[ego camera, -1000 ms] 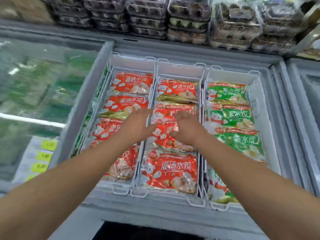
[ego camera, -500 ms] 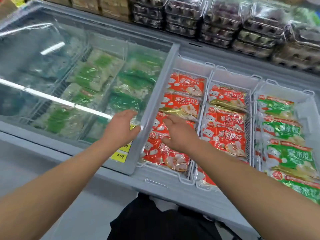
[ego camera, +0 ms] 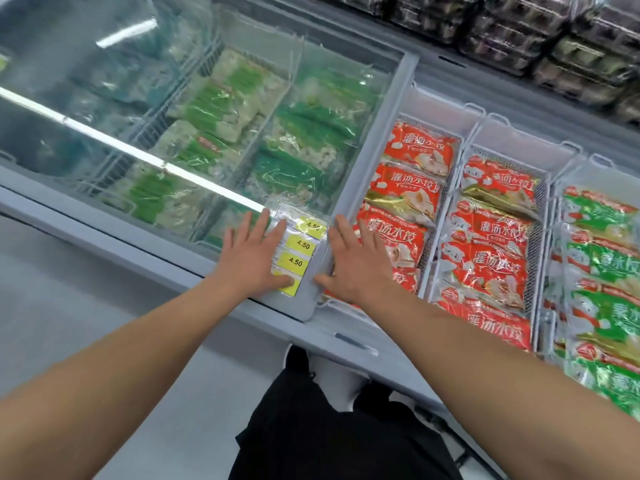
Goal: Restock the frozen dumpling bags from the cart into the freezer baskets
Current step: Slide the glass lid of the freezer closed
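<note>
Pressing flat on the sliding glass lid (ego camera: 194,133), the left hand (ego camera: 254,259) lies with fingers spread and straight, its thumb on the lowest of the yellow price tags (ego camera: 300,252). The right hand (ego camera: 356,263) is also spread, fingers pointing far, set against the lid's grey end frame (ego camera: 363,168) with its thumb on the near end of that frame. Neither hand holds a bag.

That frame is what the next move looks to turn on: it runs near to far between the two hands, and the open baskets lie to its right. The right hand is the nearer one to the stock; the red dumpling bags (ego camera: 485,268) begin just beside its fingers, in the first white wire basket (ego camera: 431,244), and fill a second basket to the right. Green dumpling bags (ego camera: 602,268) fill a third basket at the far right. The bags overlap one another in rows running near to far. The cart is not in view, so I judge this a lid-handling step, not a placing step.

Three tags each read "4.50"; a fourth is partly covered by the thumb. The red bags carry large white Chinese lettering that appears to read 灌汤水饺; the green bags' lettering ends in 水饺, and the small brand mark is too small to read. Egg cartons (ego camera: 540,36) are stacked on the shelf behind the freezer.
</note>
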Demonstrator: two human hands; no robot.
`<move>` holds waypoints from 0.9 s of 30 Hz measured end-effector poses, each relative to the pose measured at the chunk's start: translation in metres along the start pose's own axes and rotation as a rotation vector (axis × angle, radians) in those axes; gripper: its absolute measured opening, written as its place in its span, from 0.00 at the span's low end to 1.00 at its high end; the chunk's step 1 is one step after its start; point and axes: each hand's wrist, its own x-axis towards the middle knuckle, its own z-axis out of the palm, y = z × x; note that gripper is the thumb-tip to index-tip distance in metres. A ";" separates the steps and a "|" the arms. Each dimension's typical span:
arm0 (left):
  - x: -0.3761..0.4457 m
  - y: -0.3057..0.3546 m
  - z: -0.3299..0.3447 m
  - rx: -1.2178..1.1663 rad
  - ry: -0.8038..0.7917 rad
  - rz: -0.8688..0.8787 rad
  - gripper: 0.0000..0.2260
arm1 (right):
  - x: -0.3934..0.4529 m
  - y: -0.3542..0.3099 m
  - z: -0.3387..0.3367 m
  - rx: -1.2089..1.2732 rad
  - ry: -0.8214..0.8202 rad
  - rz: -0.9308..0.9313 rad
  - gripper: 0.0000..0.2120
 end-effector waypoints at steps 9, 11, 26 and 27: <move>-0.003 0.011 0.006 0.007 -0.006 -0.018 0.51 | -0.005 0.014 0.014 0.016 0.065 -0.012 0.40; -0.006 0.020 0.009 0.010 -0.010 -0.017 0.51 | -0.009 0.021 0.020 0.029 0.078 -0.004 0.39; -0.034 0.181 0.045 0.217 -0.044 0.231 0.43 | -0.117 0.161 0.077 0.157 0.124 0.184 0.32; -0.035 0.190 0.045 0.238 -0.046 0.258 0.42 | -0.124 0.171 0.082 0.161 0.127 0.192 0.31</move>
